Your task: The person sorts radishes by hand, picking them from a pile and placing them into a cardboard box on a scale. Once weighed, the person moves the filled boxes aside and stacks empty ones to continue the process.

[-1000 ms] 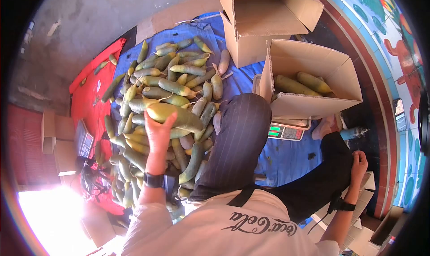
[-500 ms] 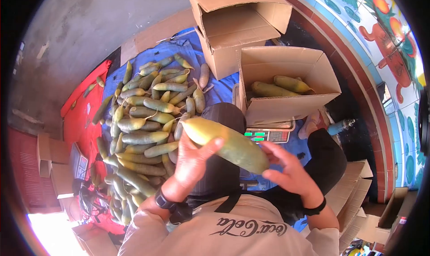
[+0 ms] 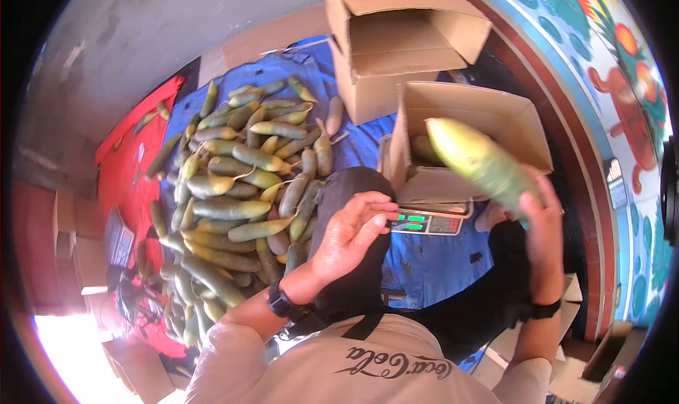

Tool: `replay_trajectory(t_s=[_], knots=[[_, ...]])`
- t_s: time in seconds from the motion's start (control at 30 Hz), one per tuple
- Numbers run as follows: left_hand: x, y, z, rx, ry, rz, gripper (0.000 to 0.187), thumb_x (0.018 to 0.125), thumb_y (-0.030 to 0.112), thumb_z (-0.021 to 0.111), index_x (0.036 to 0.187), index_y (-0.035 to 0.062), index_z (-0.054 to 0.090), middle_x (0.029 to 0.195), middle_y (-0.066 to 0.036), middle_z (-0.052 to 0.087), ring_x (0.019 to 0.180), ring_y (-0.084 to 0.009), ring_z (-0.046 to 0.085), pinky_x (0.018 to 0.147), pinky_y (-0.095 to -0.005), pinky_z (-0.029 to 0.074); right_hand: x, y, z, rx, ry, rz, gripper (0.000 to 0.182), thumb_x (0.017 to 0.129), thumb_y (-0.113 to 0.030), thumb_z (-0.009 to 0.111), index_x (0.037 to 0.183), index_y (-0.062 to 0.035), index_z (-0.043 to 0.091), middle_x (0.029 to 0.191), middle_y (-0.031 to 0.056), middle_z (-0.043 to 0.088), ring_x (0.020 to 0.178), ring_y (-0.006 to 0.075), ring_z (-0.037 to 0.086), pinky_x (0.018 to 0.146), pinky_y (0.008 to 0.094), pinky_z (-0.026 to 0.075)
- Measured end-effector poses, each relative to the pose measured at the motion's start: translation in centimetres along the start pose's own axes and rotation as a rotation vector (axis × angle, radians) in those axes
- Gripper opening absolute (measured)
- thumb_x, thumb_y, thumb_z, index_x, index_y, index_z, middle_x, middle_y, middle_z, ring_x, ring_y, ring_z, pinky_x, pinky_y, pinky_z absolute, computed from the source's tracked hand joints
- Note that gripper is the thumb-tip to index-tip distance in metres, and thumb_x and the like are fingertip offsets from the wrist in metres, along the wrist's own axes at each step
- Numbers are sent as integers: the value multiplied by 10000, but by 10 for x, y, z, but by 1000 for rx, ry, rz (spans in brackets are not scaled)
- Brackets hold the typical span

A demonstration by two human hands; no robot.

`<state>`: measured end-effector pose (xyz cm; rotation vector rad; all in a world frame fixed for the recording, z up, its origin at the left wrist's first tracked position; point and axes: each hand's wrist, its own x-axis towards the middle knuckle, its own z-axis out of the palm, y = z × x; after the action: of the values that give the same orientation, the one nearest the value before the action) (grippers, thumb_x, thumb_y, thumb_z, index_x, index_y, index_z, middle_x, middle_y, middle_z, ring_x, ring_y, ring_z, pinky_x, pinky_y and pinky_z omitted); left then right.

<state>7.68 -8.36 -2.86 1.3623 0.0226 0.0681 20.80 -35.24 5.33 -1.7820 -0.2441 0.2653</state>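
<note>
Radish (image 3: 472, 155) has moved rightward since the earlier frame; right hand (image 3: 545, 220) grips its near end, far tip above the open carton (image 3: 481, 101); left hand (image 3: 345, 240) empty, fingers loosely open; firm grip, clearance over near wall (image 3: 440, 185) should limit bruising.

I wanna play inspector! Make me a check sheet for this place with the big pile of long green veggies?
Surface: wrinkled blue sheet, beside a red sheet.
Job's things: vegetable pile on the blue sheet; open box on a scale, its contents mostly hidden by the held vegetable.
Clutter: another open carton behind the box; more cardboard at both sides.
Grippers: bare hands; left hand holds nothing, right hand grips the held vegetable.
Cables: none clear; the dark tangle on the left is too blurry to tell.
Surroundings: grey wall, painted tiles, bright glare at lower left.
</note>
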Motion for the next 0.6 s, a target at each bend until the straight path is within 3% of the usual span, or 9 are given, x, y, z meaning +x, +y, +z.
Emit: replay_trajectory(t_s=[0.1, 0.17, 0.27, 0.33, 0.37, 0.43, 0.47, 0.53, 0.6], knots=[[-1, -4, -2, -14, -2, 30, 265, 977, 167, 434, 1190, 12, 465, 1137, -114, 560, 1059, -210, 576, 821, -309, 495, 50, 9, -31, -397, 110, -244, 404, 826, -180, 588, 1176, 12, 533, 1055, 83, 585, 973, 167, 542, 870, 280, 420], [0, -4, -4, 77, -18, 81, 259, 975, 166, 437, 1156, -5, 508, 1099, -100, 561, 1049, -200, 582, 804, -303, 504, 85, 31, -53, -532, 112, -262, 414, 831, -219, 623, 1168, 6, 539, 1023, 95, 597, 958, 170, 552, 865, 286, 425], [0, -7, -5, 135, -8, 94, 272, 971, 189, 456, 1131, -16, 535, 1077, -97, 559, 1035, -186, 588, 784, -292, 512, 121, 58, -62, -718, 110, -236, 395, 825, -224, 629, 1145, -6, 553, 995, 98, 609, 921, 181, 572, 845, 293, 437], [0, -9, -4, 178, -18, 100, 289, 965, 217, 474, 1131, -13, 532, 1069, -103, 578, 1006, -170, 597, 777, -283, 516, 135, 66, -57, -613, 73, 66, 363, 816, -223, 632, 1108, -15, 578, 941, 114, 624, 840, 186, 602, 763, 308, 475], [0, -10, -4, 180, -12, 95, 289, 965, 217, 474, 1131, -13, 532, 1069, -103, 578, 1006, -170, 597, 777, -283, 516, 144, 77, -60, -611, 66, 68, 363, 816, -223, 632, 1108, -15, 578, 941, 114, 624, 840, 186, 602, 763, 308, 475], [1, -11, -4, 206, -17, 90, 285, 964, 216, 476, 1127, -12, 531, 1051, -104, 598, 986, -161, 602, 778, -280, 517, 163, 108, -71, -870, -19, -273, 288, 814, -206, 620, 1014, 1, 610, 858, 135, 631, 762, 169, 613, 663, 321, 496], [1, -12, -4, 209, -10, 101, 278, 965, 210, 474, 1124, -12, 529, 1038, -103, 610, 977, -155, 603, 779, -279, 517, 169, 120, -76, -868, -22, -269, 288, 814, -206, 620, 1014, 1, 610, 858, 135, 631, 762, 169, 613, 663, 321, 496], [1, -12, -4, 212, -7, 100, 280, 966, 212, 472, 1124, -12, 529, 1040, -103, 609, 977, -155, 603, 778, -280, 518, 175, 125, -74, -824, 13, -7, 205, 825, -165, 589, 920, 13, 624, 786, 146, 624, 716, 162, 614, 619, 317, 488], [0, -11, -5, 215, -5, 97, 281, 967, 213, 470, 1124, -12, 529, 1042, -104, 608, 977, -155, 603, 778, -281, 518, 165, 111, -66, -869, 22, 17, 177, 833, -139, 572, 895, 19, 621, 775, 139, 624, 713, 163, 612, 633, 304, 482]])
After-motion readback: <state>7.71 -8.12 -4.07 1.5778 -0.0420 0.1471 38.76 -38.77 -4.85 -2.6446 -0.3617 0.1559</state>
